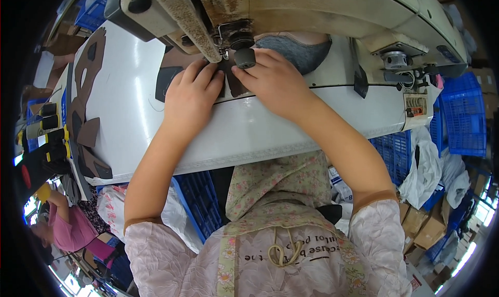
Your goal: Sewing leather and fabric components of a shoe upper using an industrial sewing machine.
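Observation:
A small dark brown piece of leather-like material point(237, 85) lies beneath the needle area of a sewing machine point(322, 11). My left hand point(191, 97) is closed, its bent fingers pressing the left side of the piece beside the presser foot. From the right, my right hand point(278, 84) grips the same piece, thumb and fingers close together at its edge. The machine's round dark knob point(245, 58) hides part of those fingertips. Left of my left hand lies a dark grey patch point(165, 82). A grey, rounded fabric part point(299, 51) sits behind my right hand.
Brown cut pieces point(88, 132) lie along the left of the white table point(249, 133). A dark strip point(359, 78) hangs at right. Blue crates point(464, 115) and white plastic bags point(421, 162) stand right. Thread spools point(49, 123) and a person in pink point(75, 229) are at left.

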The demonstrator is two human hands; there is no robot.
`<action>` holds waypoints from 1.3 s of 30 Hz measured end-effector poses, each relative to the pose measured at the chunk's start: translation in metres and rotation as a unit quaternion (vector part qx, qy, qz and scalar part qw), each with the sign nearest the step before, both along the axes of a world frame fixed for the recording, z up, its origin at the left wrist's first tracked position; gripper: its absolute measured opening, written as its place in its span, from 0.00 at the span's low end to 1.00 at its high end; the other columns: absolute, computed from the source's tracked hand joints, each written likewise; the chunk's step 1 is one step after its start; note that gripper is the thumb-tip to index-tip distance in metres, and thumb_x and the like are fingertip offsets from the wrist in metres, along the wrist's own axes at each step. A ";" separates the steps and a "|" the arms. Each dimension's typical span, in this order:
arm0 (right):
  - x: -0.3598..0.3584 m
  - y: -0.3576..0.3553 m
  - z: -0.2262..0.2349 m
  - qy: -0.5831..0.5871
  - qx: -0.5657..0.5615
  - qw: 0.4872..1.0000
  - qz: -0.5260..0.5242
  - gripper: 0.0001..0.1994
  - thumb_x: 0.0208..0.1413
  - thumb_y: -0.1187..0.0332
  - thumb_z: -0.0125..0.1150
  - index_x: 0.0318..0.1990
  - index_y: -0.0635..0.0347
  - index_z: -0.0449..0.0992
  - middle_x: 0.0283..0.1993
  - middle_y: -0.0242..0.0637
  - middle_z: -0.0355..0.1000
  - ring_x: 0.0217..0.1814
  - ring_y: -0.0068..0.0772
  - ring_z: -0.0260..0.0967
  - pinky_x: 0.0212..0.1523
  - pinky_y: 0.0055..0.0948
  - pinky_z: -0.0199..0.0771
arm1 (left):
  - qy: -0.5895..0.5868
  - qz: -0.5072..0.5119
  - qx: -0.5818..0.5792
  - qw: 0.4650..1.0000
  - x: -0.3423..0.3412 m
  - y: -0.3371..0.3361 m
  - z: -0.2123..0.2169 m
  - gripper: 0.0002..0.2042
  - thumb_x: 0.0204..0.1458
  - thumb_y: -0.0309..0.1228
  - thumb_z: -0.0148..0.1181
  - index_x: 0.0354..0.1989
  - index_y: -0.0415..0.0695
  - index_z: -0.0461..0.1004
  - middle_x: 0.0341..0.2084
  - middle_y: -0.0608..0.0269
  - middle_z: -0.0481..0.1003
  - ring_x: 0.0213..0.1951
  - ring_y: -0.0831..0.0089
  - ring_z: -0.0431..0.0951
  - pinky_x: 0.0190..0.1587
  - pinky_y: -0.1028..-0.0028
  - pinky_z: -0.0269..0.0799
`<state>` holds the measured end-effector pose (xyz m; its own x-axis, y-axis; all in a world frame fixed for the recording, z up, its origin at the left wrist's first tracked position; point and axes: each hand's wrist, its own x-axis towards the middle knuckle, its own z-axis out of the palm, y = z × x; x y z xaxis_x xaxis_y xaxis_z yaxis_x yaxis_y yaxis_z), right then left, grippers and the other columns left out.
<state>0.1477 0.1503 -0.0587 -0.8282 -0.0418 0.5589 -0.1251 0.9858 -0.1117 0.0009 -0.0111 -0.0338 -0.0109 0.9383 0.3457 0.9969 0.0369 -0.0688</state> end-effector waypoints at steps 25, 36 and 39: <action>0.012 -0.007 0.005 -0.033 0.013 0.999 -0.010 0.11 0.52 0.68 0.55 0.41 0.57 0.80 0.48 0.34 0.75 0.59 0.34 0.67 0.66 0.39 0.60 | 0.052 -0.022 -0.002 0.998 0.002 -0.011 -0.003 0.18 0.46 0.27 0.56 0.48 0.45 0.77 0.50 0.59 0.75 0.55 0.61 0.74 0.55 0.65 0.71; 0.002 -0.003 0.002 -0.029 -0.001 0.999 -0.040 0.11 0.52 0.69 0.55 0.41 0.52 0.81 0.48 0.31 0.76 0.61 0.33 0.66 0.69 0.44 0.54 | 0.027 0.013 0.000 1.000 0.005 -0.007 -0.001 0.22 0.44 0.25 0.58 0.51 0.46 0.76 0.45 0.60 0.72 0.52 0.59 0.73 0.52 0.63 0.71; 0.003 0.003 0.002 -0.037 -0.017 0.999 -0.022 0.10 0.52 0.69 0.55 0.40 0.51 0.81 0.49 0.30 0.76 0.62 0.31 0.66 0.69 0.42 0.54 | -0.004 0.007 -0.028 1.000 0.000 -0.012 0.004 0.21 0.43 0.24 0.58 0.50 0.46 0.77 0.46 0.60 0.73 0.54 0.60 0.73 0.53 0.63 0.73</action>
<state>0.1511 0.1532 -0.0569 -0.8680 0.0140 0.4963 -0.0717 0.9856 -0.1532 0.0006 -0.0228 -0.0294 -0.0275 0.9558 0.2927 0.9968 0.0482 -0.0637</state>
